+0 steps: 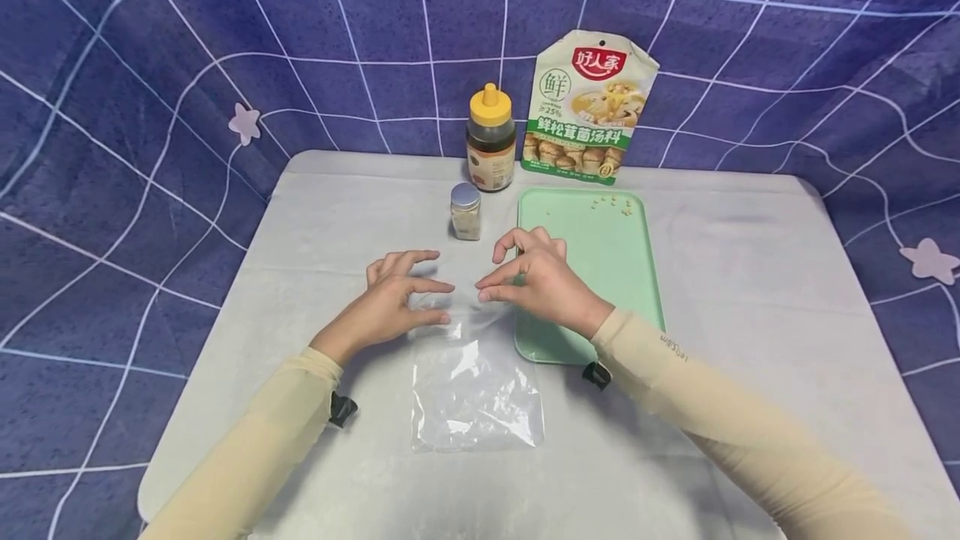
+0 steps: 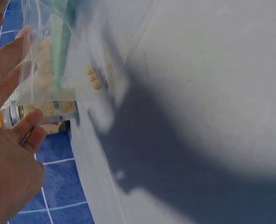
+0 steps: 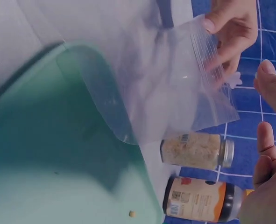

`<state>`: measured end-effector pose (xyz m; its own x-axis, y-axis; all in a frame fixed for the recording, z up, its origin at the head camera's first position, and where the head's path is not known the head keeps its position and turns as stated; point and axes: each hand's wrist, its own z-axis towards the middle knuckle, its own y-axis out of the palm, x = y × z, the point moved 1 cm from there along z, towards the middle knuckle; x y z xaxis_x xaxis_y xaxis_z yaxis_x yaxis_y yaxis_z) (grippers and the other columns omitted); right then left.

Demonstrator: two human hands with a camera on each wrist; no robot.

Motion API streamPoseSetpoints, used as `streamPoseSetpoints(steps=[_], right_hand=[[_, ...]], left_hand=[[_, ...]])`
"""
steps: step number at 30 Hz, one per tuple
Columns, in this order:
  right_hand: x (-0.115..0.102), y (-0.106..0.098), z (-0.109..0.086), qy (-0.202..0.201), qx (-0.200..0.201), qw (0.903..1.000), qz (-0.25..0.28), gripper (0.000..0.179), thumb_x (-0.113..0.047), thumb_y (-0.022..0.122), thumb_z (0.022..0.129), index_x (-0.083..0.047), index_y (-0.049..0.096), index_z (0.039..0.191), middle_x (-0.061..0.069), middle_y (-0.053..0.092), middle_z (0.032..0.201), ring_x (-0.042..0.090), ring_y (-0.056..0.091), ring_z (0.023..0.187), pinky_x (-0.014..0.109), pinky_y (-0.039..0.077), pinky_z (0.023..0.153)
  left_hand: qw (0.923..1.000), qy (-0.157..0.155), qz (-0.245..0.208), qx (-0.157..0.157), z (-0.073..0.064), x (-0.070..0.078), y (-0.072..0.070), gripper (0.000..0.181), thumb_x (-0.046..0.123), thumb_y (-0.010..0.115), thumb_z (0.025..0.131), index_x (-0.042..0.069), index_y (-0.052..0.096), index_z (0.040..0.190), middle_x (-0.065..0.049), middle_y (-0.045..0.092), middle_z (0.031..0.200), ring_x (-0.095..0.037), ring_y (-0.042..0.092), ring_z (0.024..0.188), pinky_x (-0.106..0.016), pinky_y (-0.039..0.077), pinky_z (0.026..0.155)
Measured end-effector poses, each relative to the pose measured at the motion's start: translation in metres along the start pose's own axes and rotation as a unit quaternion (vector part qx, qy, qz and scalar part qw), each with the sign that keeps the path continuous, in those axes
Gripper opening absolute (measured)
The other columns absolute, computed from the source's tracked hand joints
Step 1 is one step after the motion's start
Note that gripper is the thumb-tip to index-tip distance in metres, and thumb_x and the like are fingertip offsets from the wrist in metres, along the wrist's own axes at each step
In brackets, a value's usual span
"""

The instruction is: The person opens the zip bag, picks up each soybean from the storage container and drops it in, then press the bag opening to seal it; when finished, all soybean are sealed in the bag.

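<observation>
A clear zip bag [image 1: 476, 398] lies on the table, its mouth raised toward both hands. My left hand [image 1: 382, 307] is at the mouth, thumb and forefinger apart; in the right wrist view its thumb touches the bag's edge and fingers show through the plastic. Above the mouth, my right hand [image 1: 547, 282] brings thumb and forefinger together on a tiny pale thing [image 3: 256, 75], apparently a bean. Several yellowish beans [image 1: 627, 211] lie at the tray's far end. More beans [image 2: 92, 78] show at the bag in the left wrist view; whether inside or behind it, I cannot tell.
The light-green tray [image 1: 600, 273] lies under and beyond my right hand. A small jar with a silver lid [image 1: 466, 213], a dark bottle with a yellow cap [image 1: 491, 144] and an upright soup-seasoning packet [image 1: 588, 107] stand behind. A blue gridded cloth [image 1: 375, 40] hangs beyond the table.
</observation>
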<state>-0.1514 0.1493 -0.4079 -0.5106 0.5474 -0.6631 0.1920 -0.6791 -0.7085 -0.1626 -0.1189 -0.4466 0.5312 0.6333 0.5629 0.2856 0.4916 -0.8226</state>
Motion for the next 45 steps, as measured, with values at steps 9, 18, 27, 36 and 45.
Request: streamPoseSetpoints(steps=[9, 18, 27, 36, 45], right_hand=[[0.022, -0.017, 0.004, 0.035, 0.062, 0.9973, 0.015, 0.015, -0.029, 0.086, 0.082, -0.022, 0.084, 0.095, -0.005, 0.056, 0.109, 0.024, 0.042, 0.105, 0.049, 0.021, 0.091], [0.094, -0.037, 0.01, 0.144, 0.121, 0.982, -0.017, 0.014, -0.024, 0.084, 0.085, -0.016, 0.084, 0.097, 0.004, 0.057, 0.109, 0.031, 0.04, 0.108, 0.064, 0.01, 0.101], [0.124, -0.025, 0.011, 0.174, 0.045, 0.9791, -0.096, 0.014, -0.031, 0.086, 0.083, -0.021, 0.084, 0.093, 0.003, 0.058, 0.106, 0.033, 0.043, 0.105, 0.059, 0.018, 0.092], [0.126, -0.018, 0.011, 0.168, 0.014, 0.9795, -0.11, 0.009, -0.031, 0.086, 0.083, -0.025, 0.084, 0.09, 0.002, 0.057, 0.105, 0.032, 0.041, 0.102, 0.056, 0.019, 0.087], [0.126, -0.012, 0.012, 0.161, 0.01, 0.9794, -0.122, 0.01, -0.032, 0.085, 0.083, -0.024, 0.084, 0.089, 0.003, 0.057, 0.107, 0.031, 0.04, 0.101, 0.054, 0.019, 0.086]], left_hand=[[0.9999, -0.002, -0.012, 0.0, 0.001, 0.0, 0.0, 0.043, 0.04, 0.086, 0.081, 0.021, 0.077, 0.119, -0.005, 0.04, 0.155, -0.027, 0.028, 0.138, -0.054, 0.009, 0.107], [0.9999, -0.007, -0.01, -0.007, 0.002, -0.003, -0.001, 0.044, 0.044, 0.084, 0.083, 0.022, 0.077, 0.12, -0.007, 0.039, 0.155, -0.027, 0.027, 0.139, -0.055, 0.008, 0.108], [0.9999, -0.004, -0.011, -0.003, 0.002, -0.005, -0.002, 0.044, 0.043, 0.085, 0.082, 0.021, 0.077, 0.12, -0.008, 0.04, 0.155, -0.028, 0.028, 0.139, -0.056, 0.008, 0.108], [0.9998, -0.003, -0.017, -0.005, 0.003, -0.005, -0.002, 0.045, 0.043, 0.085, 0.082, 0.02, 0.077, 0.12, -0.005, 0.039, 0.155, -0.028, 0.026, 0.14, -0.055, 0.007, 0.109], [0.9998, -0.013, -0.012, -0.009, 0.003, -0.007, -0.003, 0.045, 0.044, 0.084, 0.082, 0.022, 0.076, 0.121, -0.005, 0.038, 0.156, -0.028, 0.027, 0.139, -0.054, 0.008, 0.109]])
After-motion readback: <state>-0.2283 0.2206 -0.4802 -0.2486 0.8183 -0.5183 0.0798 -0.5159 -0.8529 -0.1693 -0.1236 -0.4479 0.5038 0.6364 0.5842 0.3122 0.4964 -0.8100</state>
